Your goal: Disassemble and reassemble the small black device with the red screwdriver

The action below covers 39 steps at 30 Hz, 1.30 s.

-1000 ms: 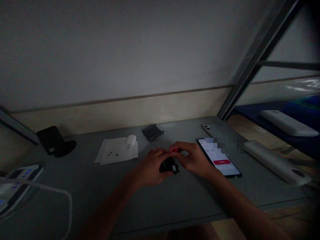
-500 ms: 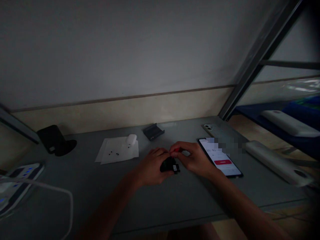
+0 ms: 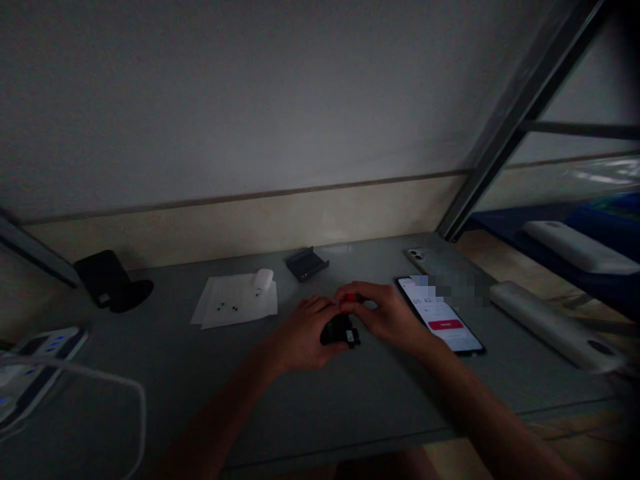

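Both hands meet over the middle of the grey table, fingertips nearly touching. Curled around a small black device, the left hand steadies it with the thumb on the near side and the fingers over the far side; a pale label shows at its right end. Thumb and forefinger of the right hand pinch a small red piece at the device's far edge; whether its tip touches the device, I cannot tell.

Toward the near left, a white cable loops beside a power strip with blue marks. Just right of the right hand lies a phone with its screen lit, and beyond it a long pale case, its contents hidden.

Farther back on the left, white paper bears a few loose dark specks and, at its far right corner, a rounded white case whose inside is out of sight. A black stand is left of the paper. Near the wall sits a grey open holder, its floor visible between raised sides.
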Motion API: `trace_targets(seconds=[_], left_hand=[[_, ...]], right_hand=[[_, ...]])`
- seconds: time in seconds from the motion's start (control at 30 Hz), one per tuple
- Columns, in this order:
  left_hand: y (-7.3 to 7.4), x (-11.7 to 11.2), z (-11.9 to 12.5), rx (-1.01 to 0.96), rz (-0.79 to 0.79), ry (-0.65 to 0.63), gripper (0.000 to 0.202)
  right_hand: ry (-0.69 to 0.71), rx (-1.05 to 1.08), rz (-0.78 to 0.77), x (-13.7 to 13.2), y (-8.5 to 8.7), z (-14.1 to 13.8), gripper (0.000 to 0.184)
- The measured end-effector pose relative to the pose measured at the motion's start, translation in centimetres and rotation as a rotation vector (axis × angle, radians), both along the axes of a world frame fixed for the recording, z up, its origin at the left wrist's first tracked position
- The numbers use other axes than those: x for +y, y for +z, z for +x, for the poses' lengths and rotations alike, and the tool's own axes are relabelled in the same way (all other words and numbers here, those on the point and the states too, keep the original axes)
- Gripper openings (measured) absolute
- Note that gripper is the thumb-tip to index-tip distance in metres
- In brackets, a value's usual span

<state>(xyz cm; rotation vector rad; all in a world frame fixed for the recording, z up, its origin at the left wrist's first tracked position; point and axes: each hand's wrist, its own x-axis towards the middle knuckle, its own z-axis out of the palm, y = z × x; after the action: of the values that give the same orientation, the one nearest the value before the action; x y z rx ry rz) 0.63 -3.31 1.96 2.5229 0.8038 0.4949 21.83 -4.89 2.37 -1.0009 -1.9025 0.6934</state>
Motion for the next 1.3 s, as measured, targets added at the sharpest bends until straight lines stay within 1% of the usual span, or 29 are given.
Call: trace_targets(seconds=[0.13, 0.2, 0.33, 0.4, 0.5, 0.57, 0.63, 0.67, 0.73, 0.83, 0.93, 1.03, 1.13, 1.17, 1.23, 1.3], left_hand=[[-0.2, 0.1, 0.1, -0.015, 0.006, -0.013, 0.054], [-0.4, 0.3, 0.2, -0.013, -0.003, -0.017, 0.054], [-0.6, 0.4, 0.1, 0.002, -0.027, -0.001, 0.062], [-0.6, 0.4, 0.1, -0.024, -0.033, 0.009, 0.061], [-0.6, 0.6, 0.5, -0.167, -0.039, 0.039, 0.042], [-0.7, 0.9, 1.0, -0.282, -0.053, 0.091, 0.027], [-0.8, 1.3, 1.5, -0.332, -0.070, 0.140, 0.016], [-0.8, 1.4, 1.7, -0.328, -0.070, 0.159, 0.014], [-0.8, 1.4, 1.9, -0.281, -0.050, 0.176, 0.013], [-0.5, 1.2, 1.9, -0.221, -0.017, 0.187, 0.012], [-0.5, 1.1, 1.9, -0.228, -0.015, 0.214, 0.015], [-0.9, 1.3, 2.0, -0.228, -0.002, 0.235, 0.010], [-1.0, 1.4, 2.0, -0.197, 0.009, 0.241, 0.014], [-0.9, 1.4, 2.0, -0.189, 0.003, 0.236, 0.014], [-0.6, 1.2, 1.9, -0.187, -0.030, 0.220, 0.010], [-0.4, 1.1, 1.7, -0.195, -0.061, 0.202, 0.017]], right_hand=[[0.049, 0.004, 0.035, 0.0, 0.2, 0.1, 0.026], [0.050, 0.003, 0.068, 0.0, 0.3, 0.0, 0.028], [-0.002, -0.017, 0.092, 0.0, 0.1, -0.4, 0.017], [-0.024, -0.037, 0.092, 0.0, -0.1, -0.5, 0.014], [-0.024, -0.058, 0.130, 0.1, -0.3, -0.6, 0.017], [-0.007, -0.062, 0.167, 0.0, -0.2, -0.6, 0.022], [0.016, -0.052, 0.194, 0.0, 0.0, -0.6, 0.027], [0.025, -0.038, 0.200, 0.0, 0.1, -0.6, 0.028], [0.019, -0.001, 0.203, 0.0, 0.0, -0.6, 0.023], [-0.041, 0.036, 0.165, 0.1, -0.2, -0.7, 0.013], [-0.093, 0.044, 0.127, 0.1, -0.4, -0.8, 0.010], [-0.052, 0.067, 0.151, 0.0, -0.2, -0.9, 0.010], [0.027, 0.121, 0.156, -0.1, 0.3, -0.9, 0.014], [0.030, 0.133, 0.149, -0.2, 0.4, -0.9, 0.015], [0.001, 0.133, 0.136, -0.1, 0.4, -0.9, 0.012], [-0.043, 0.111, 0.140, -0.1, 0.2, -0.9, 0.006]])
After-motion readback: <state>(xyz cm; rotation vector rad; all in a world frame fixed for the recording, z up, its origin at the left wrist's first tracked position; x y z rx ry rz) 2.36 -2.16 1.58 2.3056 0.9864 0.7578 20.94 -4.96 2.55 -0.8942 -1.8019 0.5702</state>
